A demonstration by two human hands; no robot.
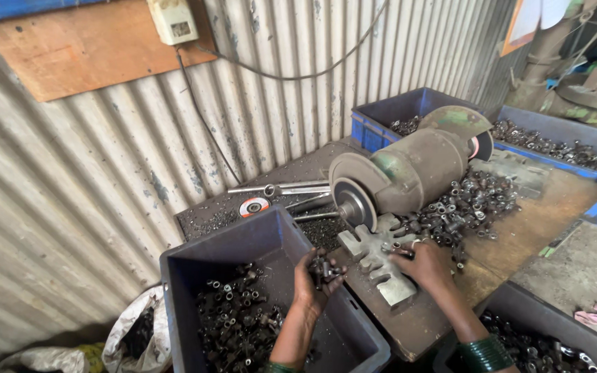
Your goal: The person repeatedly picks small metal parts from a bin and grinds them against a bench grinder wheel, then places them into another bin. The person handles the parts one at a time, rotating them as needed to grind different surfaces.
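My left hand (pixel 310 280) is cupped over the rim of a dark blue crate (pixel 243 238), closed around a handful of small dark metal parts (pixel 324 267). My right hand (pixel 423 264) rests on a notched grey metal plate (pixel 376 261) and pinches a small metal part at its fingertips. The plate lies on the workbench just below the wheel (pixel 354 202) of a bench grinder (pixel 409 169). The crate holds a heap of small metal ring parts (pixel 236 321).
A pile of loose metal parts (pixel 468 200) lies on the bench right of the grinder. Two more blue crates (pixel 388 114) (pixel 561 128) stand behind it, another (pixel 540 331) at lower right. Metal rods (pixel 291 188) and a small disc (pixel 253 206) lie by the corrugated wall. A white sack (pixel 133 328) sits on the floor.
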